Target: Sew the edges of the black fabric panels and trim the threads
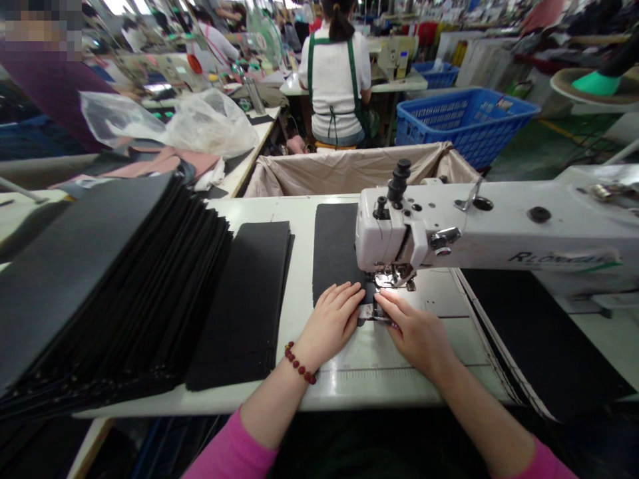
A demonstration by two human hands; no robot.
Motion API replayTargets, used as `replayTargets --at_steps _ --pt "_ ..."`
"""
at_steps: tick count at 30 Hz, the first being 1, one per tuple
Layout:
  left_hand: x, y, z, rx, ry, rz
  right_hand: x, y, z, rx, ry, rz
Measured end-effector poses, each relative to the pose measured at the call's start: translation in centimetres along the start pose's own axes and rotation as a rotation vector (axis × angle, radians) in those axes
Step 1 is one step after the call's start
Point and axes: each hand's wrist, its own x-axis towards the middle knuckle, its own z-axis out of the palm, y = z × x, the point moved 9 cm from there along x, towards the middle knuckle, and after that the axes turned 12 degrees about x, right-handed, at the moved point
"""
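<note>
A black flat panel (335, 243) lies on the white sewing machine bed, its right edge at the presser foot (385, 279). My left hand (330, 320) rests flat on the panel's near end, fingers stretched toward the foot. Just right of the foot's front, my right hand (418, 336) lies with its fingers extended by the panel's edge; its thumb is mostly hidden. Between the two hands sits a small metal guide (367, 311). The white sewing machine (479, 229) reaches in from the right, with its needle area close above my fingertips.
A tall pile of black panels (94, 286) leans at the left, beside a smaller stack (242, 299). More black panels (539, 339) lie right. Behind the table are a fabric-lined bin (319, 173), a blue basket (464, 120) and a seated person (334, 80).
</note>
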Motion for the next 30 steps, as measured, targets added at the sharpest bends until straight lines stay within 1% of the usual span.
replayTargets --at_steps 11,30 --pt "0.4 -0.6 0.8 0.032 -0.028 -0.048 -0.1 0.3 0.0 0.028 0.028 -0.013" --pt "0.6 -0.6 1.3 0.115 -0.058 -0.052 0.0 0.3 0.0 0.038 0.034 -0.009"
